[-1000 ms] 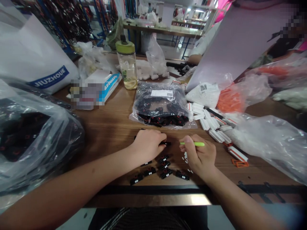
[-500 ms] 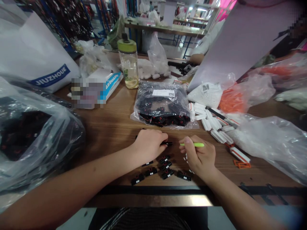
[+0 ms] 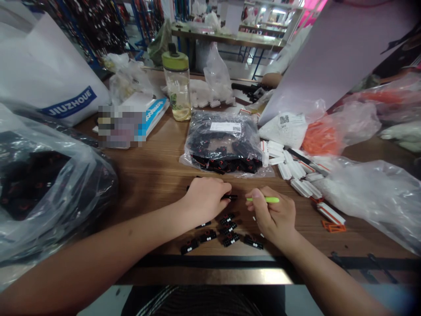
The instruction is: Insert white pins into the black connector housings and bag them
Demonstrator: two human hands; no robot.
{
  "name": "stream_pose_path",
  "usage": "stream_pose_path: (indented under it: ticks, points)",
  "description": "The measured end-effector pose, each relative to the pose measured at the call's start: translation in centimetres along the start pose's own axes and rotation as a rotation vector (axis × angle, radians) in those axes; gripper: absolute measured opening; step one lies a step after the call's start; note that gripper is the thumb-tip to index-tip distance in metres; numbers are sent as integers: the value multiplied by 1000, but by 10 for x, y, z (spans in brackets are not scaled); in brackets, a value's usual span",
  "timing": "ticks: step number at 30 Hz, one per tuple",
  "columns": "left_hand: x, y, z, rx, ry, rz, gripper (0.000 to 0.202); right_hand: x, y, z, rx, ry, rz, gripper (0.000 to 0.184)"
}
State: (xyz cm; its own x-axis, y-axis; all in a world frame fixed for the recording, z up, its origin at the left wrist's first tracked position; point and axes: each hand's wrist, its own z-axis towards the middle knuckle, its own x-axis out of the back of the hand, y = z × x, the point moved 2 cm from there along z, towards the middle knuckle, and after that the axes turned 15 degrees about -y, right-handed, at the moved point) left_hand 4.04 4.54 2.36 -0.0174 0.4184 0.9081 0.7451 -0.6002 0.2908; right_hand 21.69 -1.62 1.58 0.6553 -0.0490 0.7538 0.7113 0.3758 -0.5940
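The clear, glossy plastic bag (image 3: 198,129) at mid-table held black parts (image 3: 230,163) flecked with red; the larger crinkled bag (image 3: 95,175) at left held dark parts too, and the green-capped bottle (image 3: 177,94) contained pale liquid. Between bag and table edge, I saw the left hand (image 3: 208,198) pinching a slim black piece (image 3: 233,197), mostly hidden, and the right hand (image 3: 276,213) gripping a smooth lime-green tool (image 3: 270,199). Blocky black connectors (image 3: 230,239) with white dots lay nearby. Both hands had kept their pose since a second earlier; fewer white slivers (image 3: 254,218) showed beside the right.
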Motion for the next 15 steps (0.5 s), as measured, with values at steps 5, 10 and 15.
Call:
stream_pose_path:
  ticks: [5,10,15]
  points:
    - [2,1,0,9,-11,-4,13,0,-8,5,111,-55,-121,27]
    - [2,1,-2,-2,-2,2,14,4,-10,7,130,-69,-109,29]
    - [7,-6,-2,30,29,58,15,12,-2,0,42,146,22,24]
